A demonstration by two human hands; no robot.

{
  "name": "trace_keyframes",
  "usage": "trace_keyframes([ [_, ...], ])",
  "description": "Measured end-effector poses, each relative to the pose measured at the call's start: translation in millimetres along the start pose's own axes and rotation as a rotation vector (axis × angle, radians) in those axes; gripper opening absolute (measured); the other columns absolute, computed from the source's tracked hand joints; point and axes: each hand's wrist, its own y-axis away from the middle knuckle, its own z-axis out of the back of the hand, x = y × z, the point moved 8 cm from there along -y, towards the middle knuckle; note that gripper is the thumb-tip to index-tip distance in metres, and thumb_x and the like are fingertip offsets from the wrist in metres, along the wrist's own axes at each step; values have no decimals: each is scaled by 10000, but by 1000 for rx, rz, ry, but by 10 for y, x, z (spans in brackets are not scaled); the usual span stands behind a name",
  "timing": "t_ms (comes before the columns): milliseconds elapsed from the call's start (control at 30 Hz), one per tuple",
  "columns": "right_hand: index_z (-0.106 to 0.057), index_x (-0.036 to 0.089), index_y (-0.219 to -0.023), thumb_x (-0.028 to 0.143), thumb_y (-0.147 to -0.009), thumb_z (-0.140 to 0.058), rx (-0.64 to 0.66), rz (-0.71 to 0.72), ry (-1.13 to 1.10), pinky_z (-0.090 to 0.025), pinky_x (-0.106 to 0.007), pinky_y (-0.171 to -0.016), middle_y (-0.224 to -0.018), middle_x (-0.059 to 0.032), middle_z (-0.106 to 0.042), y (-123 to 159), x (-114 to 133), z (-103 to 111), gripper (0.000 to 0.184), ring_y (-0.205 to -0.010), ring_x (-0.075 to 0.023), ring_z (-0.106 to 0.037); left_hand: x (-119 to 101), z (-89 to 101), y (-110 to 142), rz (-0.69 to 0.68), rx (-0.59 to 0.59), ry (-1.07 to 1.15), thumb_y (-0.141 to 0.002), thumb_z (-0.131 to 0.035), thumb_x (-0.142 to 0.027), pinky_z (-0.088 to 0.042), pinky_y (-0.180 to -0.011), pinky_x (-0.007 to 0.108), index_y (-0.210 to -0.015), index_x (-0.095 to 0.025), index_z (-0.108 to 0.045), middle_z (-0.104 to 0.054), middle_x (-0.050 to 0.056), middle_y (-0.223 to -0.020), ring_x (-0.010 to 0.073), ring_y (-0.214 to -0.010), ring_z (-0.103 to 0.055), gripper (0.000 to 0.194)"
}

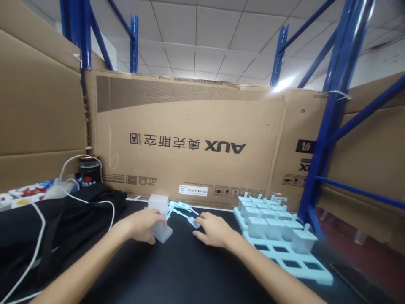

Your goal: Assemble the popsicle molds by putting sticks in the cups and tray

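Note:
At the middle of the table, my left hand curls around a translucent popsicle mould cup lying on its side. Just behind it is another frosted cup. My right hand pinches the wide end of a light blue popsicle stick lying on the black surface. More light blue sticks lie beyond, between my hands. On the right is a light blue mould rack, its back part filled with several cups with sticks upright; one such cup sits nearer its front right.
Black cloth and a white cable lie at the left, with a dark jar behind. A cardboard wall closes off the back. Blue shelf posts rise on both sides.

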Motion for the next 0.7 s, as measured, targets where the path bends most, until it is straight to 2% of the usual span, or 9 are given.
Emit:
trace_keyframes([
  [100, -641, 211, -1018, 382, -914, -487, -56, 12, -47, -471, -311, -773, -1029, -92, -608, -23, 9, -150, 252, -986, -239, -572, -173, -44, -34, -83, 20, 94, -624, -666, -167, -479, -891, 352, -1160, -360, -642, -578, 42, -1129, 260, -1037, -587, 570],
  [200, -630, 217, -969, 287, -910, -479, -72, 56, -126, -463, -289, -770, -993, -72, -594, 167, -56, -129, 177, -950, -208, -562, -287, -80, -90, -134, 1, 108, -663, -631, -189, -471, -908, 345, -1279, -298, -586, -578, 63, -1062, 260, -1030, -570, 627],
  [267, -631, 220, -959, 290, -916, -478, -70, 92, -191, -458, -301, -802, -991, -66, -592, 338, -84, -76, 174, -954, -205, -551, -344, -106, -128, -155, -11, 131, -693, -634, -239, -455, -935, 349, -1304, -251, -571, -575, 78, -1076, 266, -1059, -552, 615],
  [367, -630, 227, -1027, 349, -951, -456, -125, 81, -297, -436, -345, -893, -1028, -59, -602, 537, -137, 36, 226, -1000, -211, -532, -438, -111, -170, -178, -36, 189, -711, -663, -308, -433, -952, 357, -1206, -260, -620, -568, 71, -1132, 265, -1094, -537, 499],
  [467, -593, 225, -1111, 406, -958, -459, -200, -12, -458, -439, -342, -887, -1034, -52, -612, 593, -220, 110, 273, -979, -198, -549, -561, -95, -227, -174, -55, 238, -702, -690, -336, -456, -861, 352, -1073, -257, -631, -606, 41, -1062, 246, -985, -576, 384],
  [533, -558, 214, -1148, 435, -945, -484, -217, -61, -591, -458, -316, -817, -989, -46, -621, 565, -253, 113, 309, -882, -175, -573, -691, -33, -288, -199, -137, 307, -671, -730, -344, -464, -815, 339, -1044, -234, -605, -620, 32, -1012, 232, -936, -581, 408],
  [600, -508, 204, -1196, 456, -914, -537, -223, -91, -724, -467, -291, -731, -958, -39, -627, 523, -272, 100, 380, -769, -151, -581, -825, 72, -362, -230, -310, 427, -651, -763, -351, -476, -800, 326, -1055, -212, -569, -614, 38, -1010, 215, -924, -576, 468],
  [700, -450, 193, -1227, 476, -885, -575, -227, -140, -913, -454, -258, -614, -906, -30, -632, 491, -340, 53, 460, -695, -142, -592, -971, 144, -486, -247, -582, 631, -699, -747, -342, -502, -769, 304, -1038, -196, -522, -586, 54, -1043, 194, -945, -571, 432],
])
